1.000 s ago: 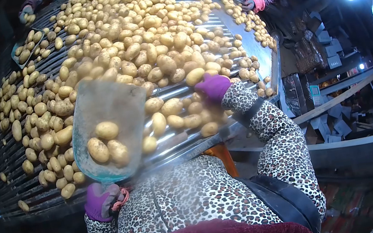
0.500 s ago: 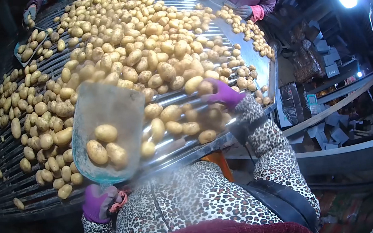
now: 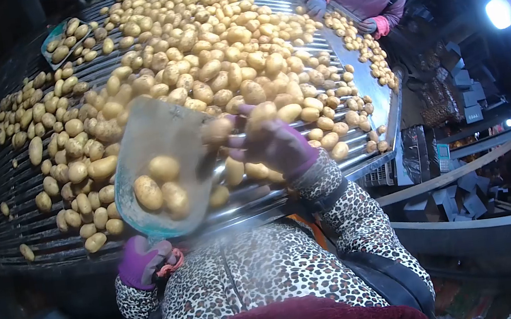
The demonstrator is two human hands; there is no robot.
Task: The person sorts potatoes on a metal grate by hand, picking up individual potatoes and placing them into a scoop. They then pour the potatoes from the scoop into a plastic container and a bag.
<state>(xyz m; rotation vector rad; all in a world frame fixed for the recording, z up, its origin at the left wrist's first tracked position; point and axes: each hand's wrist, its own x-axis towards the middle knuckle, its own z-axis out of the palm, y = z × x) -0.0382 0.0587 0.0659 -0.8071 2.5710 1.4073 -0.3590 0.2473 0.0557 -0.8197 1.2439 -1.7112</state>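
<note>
Clutching the scoop [image 3: 155,131] by its near end in the left grip [image 3: 142,263], with three potatoes [image 3: 164,168] inside, just ahead; pinching a blurred potato [image 3: 217,130] before the right grip [image 3: 279,146], since moved leftward to the scoop's edge.

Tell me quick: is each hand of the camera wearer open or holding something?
Left hand: closed, holding the scoop.
Right hand: blurred, close to potatoes; whether it grips any can't be told.
</note>
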